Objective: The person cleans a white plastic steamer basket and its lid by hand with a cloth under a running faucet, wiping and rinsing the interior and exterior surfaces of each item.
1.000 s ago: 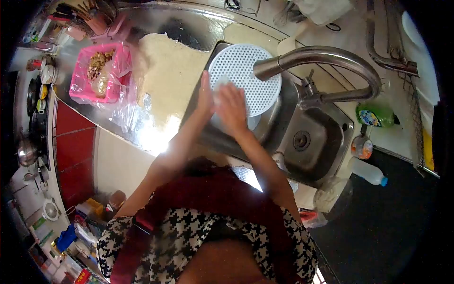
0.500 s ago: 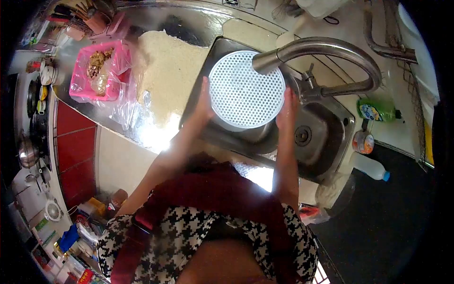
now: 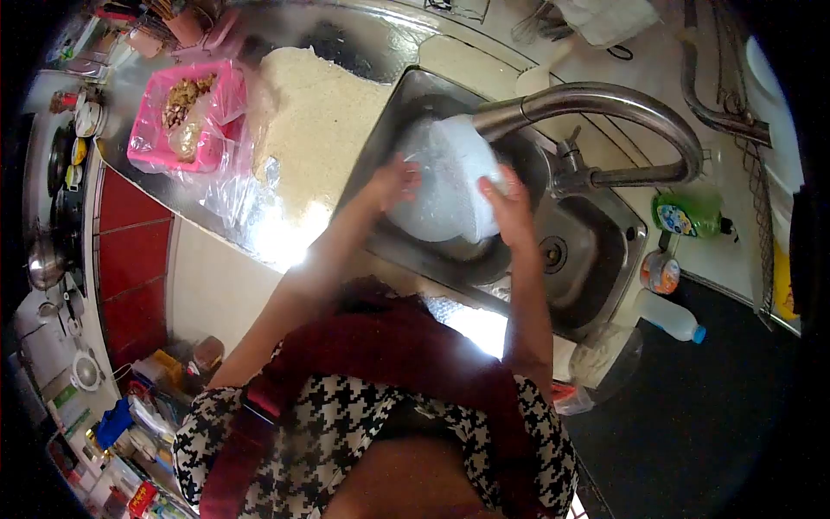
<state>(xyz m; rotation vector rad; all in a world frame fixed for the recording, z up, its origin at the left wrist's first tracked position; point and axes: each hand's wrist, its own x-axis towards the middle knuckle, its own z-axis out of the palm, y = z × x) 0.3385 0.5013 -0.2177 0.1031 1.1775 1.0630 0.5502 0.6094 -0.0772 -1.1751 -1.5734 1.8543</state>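
White strainer [image 3: 474, 177] is tilted up on edge inside the left basin [image 3: 471, 270] of the sink. Right hand [image 3: 508, 195] pinches its right rim, thumb on the near face. Left hand [image 3: 396, 180] half curled at the left rim of a translucent bowl [image 3: 424, 208]; can't tell if it grips or just touches. Strainer and bowl overlap, boundary blurred. Tight at the top: strainer's upper edge sits right by the faucet [image 3: 596, 93] spout, contact unclear. Some gap between bowl and the basin's near wall. More room on the right, past the divider: right basin [image 3: 596, 233], drain showing. Beige sheet [image 3: 320, 130] on the counter [image 3: 363, 30] runs up close to the sink's left edge; pink basket [image 3: 149, 160] well apart.
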